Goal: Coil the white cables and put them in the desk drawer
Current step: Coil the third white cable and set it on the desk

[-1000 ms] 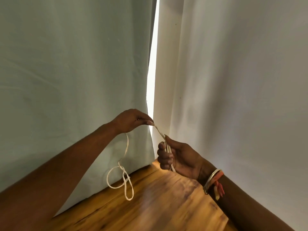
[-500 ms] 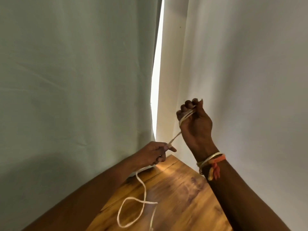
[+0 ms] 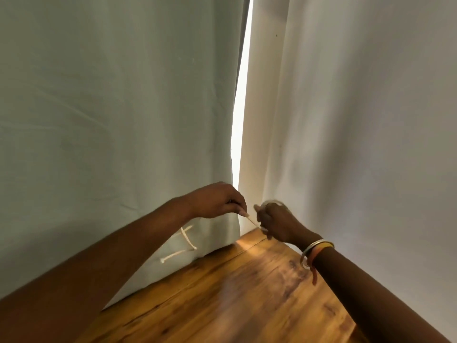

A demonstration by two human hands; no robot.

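White cable (image 3: pixel 253 222): one, thin, held above the far corner of the wooden bench (image 3: pixel 235 293). A short taut run spans the two hands, and the loose tail hangs beneath the left forearm, in front of the pale green curtain (image 3: pixel 111 120). Left hand (image 3: pixel 217 200): fingers (image 3: pixel 241 211) together, pinching the cable at the tips. Right hand (image 3: pixel 277 221): blurred, fingers curled round the cable, a loop showing over the knuckles. Bangles (image 3: pixel 314 248): on the right wrist. White curtain (image 3: pixel 358 120): at right, with a bright slit between the two curtains.

White cable (image 3: pixel 253 222), streaked brown desk (image 3: pixel 222 293)
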